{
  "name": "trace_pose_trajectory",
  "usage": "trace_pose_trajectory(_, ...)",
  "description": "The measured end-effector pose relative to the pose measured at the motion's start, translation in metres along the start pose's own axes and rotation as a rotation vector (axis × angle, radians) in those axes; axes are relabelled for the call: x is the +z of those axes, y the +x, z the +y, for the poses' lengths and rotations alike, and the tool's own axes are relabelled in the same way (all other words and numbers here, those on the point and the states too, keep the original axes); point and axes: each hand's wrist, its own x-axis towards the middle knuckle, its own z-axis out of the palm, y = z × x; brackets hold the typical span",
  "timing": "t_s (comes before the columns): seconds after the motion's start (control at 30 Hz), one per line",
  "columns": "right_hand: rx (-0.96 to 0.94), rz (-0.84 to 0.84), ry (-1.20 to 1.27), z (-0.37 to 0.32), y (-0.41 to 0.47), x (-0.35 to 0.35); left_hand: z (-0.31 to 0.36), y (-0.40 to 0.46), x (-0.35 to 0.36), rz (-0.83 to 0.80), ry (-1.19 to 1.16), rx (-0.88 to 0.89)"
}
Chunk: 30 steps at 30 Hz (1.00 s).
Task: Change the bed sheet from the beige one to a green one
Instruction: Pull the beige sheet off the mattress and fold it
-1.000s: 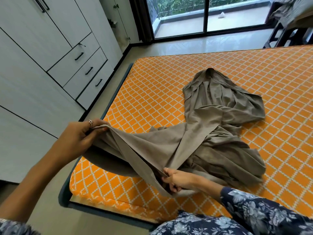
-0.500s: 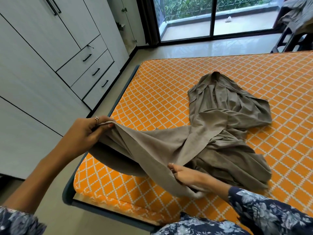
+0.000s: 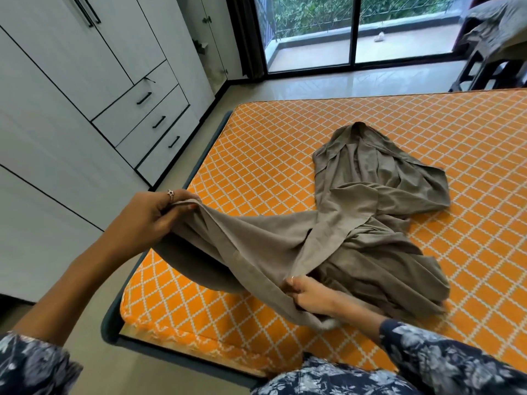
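Sheet, the beige bed sheet (image 3: 356,223), lies crumpled on the bare orange mattress (image 3: 256,155), one edge lifted off it. My left hand (image 3: 148,220) pinches that raised edge above the mattress's near corner, and my right hand (image 3: 310,295) grips a lower fold just beside the heap.

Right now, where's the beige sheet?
The beige sheet lies bunched on the bare orange mattress, its near edge stretched between the left hand and right hand.
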Motion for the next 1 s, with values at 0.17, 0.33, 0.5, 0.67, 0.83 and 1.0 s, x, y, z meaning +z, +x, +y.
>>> trace_pose_trajectory(0.17,-0.021,0.093,0.043,0.008,0.002,0.012,0.002,-0.001,0.001,-0.006,0.005,-0.005)
trace_pose_trajectory(0.33,0.006,0.216,-0.074,0.025,0.002,0.014,0.001,-0.005,-0.001,-0.014,0.007,-0.008)
trace_pose_trajectory(0.5,0.084,0.348,0.035,0.018,0.015,-0.007,0.002,-0.002,-0.004,-0.036,0.026,-0.020)
trace_pose_trajectory(0.67,0.117,0.031,0.617,-0.002,0.007,-0.027,0.011,0.005,-0.012,-0.010,0.037,-0.001)
trace_pose_trajectory(0.83,0.083,-0.151,0.548,0.001,-0.013,-0.014,0.014,0.014,-0.014,0.008,0.027,-0.002)
trace_pose_trajectory(1.0,0.043,-0.173,0.433,0.012,-0.023,-0.014,0.019,0.020,-0.012,-0.034,0.030,0.016)
